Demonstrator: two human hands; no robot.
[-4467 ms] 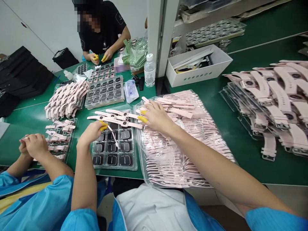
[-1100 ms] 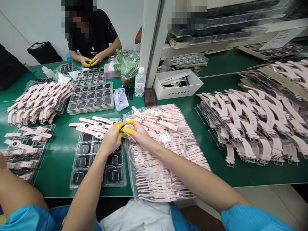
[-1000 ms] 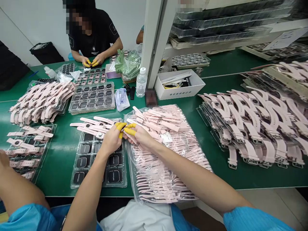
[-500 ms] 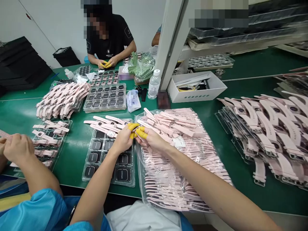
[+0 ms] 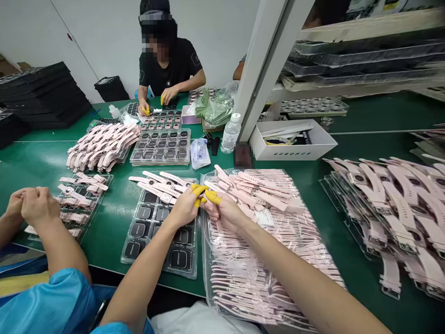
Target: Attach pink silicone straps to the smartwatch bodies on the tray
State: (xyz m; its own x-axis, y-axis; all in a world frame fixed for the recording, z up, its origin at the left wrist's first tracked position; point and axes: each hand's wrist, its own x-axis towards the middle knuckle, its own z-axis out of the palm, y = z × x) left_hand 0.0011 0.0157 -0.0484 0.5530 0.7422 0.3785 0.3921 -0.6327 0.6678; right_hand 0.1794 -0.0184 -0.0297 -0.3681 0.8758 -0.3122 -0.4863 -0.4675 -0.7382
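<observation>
My left hand (image 5: pixel 185 204) and my right hand (image 5: pixel 224 207), both with yellow finger cots, meet fingertip to fingertip over the left edge of a clear bag of pink watch straps (image 5: pixel 243 269). Both are closed in a pinch. A pink watch strap (image 5: pixel 218 225) seems to hang below my right fingers; whatever my left fingers grip is hidden. Beside my left hand lies a clear tray of black square watch faces (image 5: pixel 144 212), with several pink-strapped watches (image 5: pixel 160 186) across its far end. Loose pink straps (image 5: pixel 255 185) are heaped on the bag.
At left a co-worker's hands (image 5: pixel 40 204) are beside a tray of pink watches (image 5: pixel 81 199). Another person (image 5: pixel 167 65) works across the table. A white box (image 5: pixel 295 139), a bottle (image 5: pixel 231 134) and a post (image 5: pixel 264 69) stand ahead. Stacked trays of pink watches (image 5: pixel 389 199) lie right.
The view has shifted, so most things sit lower and farther right. My hands stay pinched together over the bag edge. The person opposite has moved their hands apart.
</observation>
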